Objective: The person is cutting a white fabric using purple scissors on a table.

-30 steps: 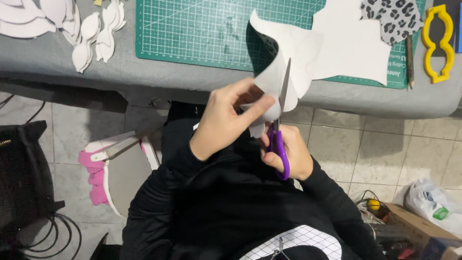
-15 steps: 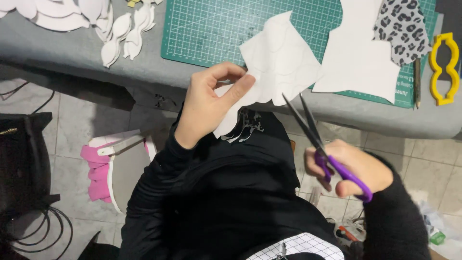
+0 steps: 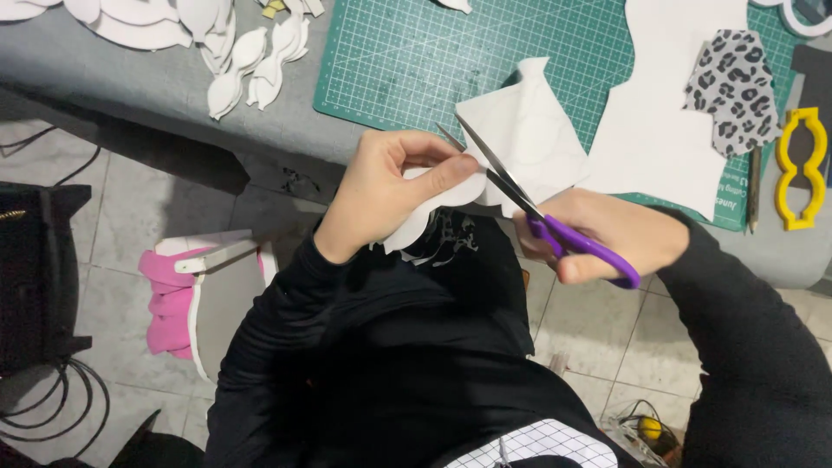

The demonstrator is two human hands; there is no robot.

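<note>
Beside the green cutting mat (image 3: pixel 407 61), left hand (image 3: pixel 386 186) pinches white sheet (image 3: pixel 529 143); right hand (image 3: pixel 607 234) grips purple scissors (image 3: pixel 555 230).

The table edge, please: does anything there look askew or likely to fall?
The white sheet hangs half off the table, held only by the left hand while scissors in the right hand cut it. Otherwise nothing stands out.
</note>
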